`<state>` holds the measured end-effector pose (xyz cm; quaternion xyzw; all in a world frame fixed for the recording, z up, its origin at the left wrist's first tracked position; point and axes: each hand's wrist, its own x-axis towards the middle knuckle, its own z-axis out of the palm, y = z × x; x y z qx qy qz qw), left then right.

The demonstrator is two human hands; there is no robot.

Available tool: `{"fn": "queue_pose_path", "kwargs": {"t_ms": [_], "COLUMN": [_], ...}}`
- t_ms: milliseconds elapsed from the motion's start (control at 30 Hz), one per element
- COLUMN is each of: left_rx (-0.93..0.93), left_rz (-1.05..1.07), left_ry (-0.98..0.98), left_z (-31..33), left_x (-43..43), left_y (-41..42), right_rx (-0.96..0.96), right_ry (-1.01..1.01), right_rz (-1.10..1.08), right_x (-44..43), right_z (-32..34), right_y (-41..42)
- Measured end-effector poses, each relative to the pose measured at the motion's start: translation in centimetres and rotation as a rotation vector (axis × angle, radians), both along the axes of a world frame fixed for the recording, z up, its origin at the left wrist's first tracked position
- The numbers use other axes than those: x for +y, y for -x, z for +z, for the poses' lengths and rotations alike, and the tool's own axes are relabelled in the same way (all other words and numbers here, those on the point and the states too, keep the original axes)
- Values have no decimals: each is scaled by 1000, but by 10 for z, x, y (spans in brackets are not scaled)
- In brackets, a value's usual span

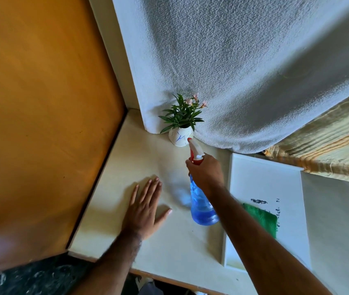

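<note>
One translucent blue bottle (203, 212) — right hand (206, 173) grips | left hand (146, 209) flat

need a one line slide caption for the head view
Right hand grips a blue spray bottle, nozzle toward a small potted plant; left hand rests flat on the cream table.

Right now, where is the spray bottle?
The spray bottle is right of centre in the head view: the right hand grips its neck, nozzle near the potted plant, white board just right.

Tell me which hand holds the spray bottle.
The right hand grips the blue spray bottle at its neck; the left hand lies flat on the table, holding nothing.
</note>
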<state>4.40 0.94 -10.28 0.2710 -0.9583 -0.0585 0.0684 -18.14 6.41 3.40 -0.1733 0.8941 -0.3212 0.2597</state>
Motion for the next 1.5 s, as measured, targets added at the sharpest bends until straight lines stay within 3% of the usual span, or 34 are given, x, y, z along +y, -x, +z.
{"fn": "queue_pose_path", "kwargs": {"t_ms": [167, 433, 600, 1167, 1367, 1500], "left_rx": [29, 40, 38, 34, 33, 48], "left_rz": [-5, -17, -16, -24, -25, -22], "left_ry": [5, 27, 39, 68, 57, 47], "left_z": [-3, -8, -10, -10, -11, -12], "left_x": [1, 1, 1, 1, 1, 0], "left_y": [-1, -1, 1, -1, -1, -1], "right_rx": [-31, 261, 369, 319, 234, 378], "right_ry": [300, 729, 737, 667, 521, 439], "right_rz": [-206, -323, -342, -364, -310, -278], "right_x": [29, 83, 104, 121, 145, 193], "right_z": [33, 70, 54, 4, -9, -20], "right_y": [12, 68, 103, 120, 113, 66]}}
